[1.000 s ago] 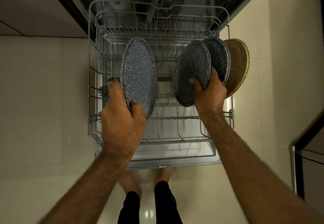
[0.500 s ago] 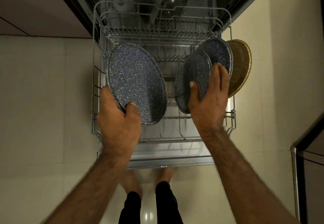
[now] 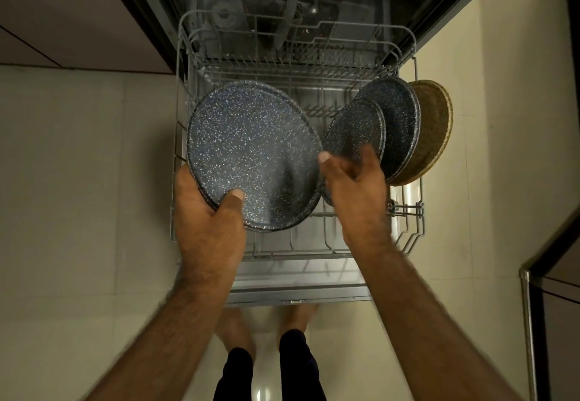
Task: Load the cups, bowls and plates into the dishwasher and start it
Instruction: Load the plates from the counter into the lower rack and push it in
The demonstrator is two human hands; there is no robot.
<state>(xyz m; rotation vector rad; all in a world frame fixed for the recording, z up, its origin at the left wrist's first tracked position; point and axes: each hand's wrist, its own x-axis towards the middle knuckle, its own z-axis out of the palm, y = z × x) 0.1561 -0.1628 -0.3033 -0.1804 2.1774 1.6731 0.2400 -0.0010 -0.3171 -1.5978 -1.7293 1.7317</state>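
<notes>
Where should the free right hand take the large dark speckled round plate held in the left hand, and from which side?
Probably its right rim, coming from the right, thumb on the face, fingers behind. The large dark speckled round plate is tilted face-up, the left hand pinches its lower-left edge, so the opposite rim is bare, and the right hand is beside it.

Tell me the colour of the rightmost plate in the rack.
The rightmost plate is golden brown, seen best in the head view.

No readable text, label, brand, number or sign shows on anything here.
</notes>
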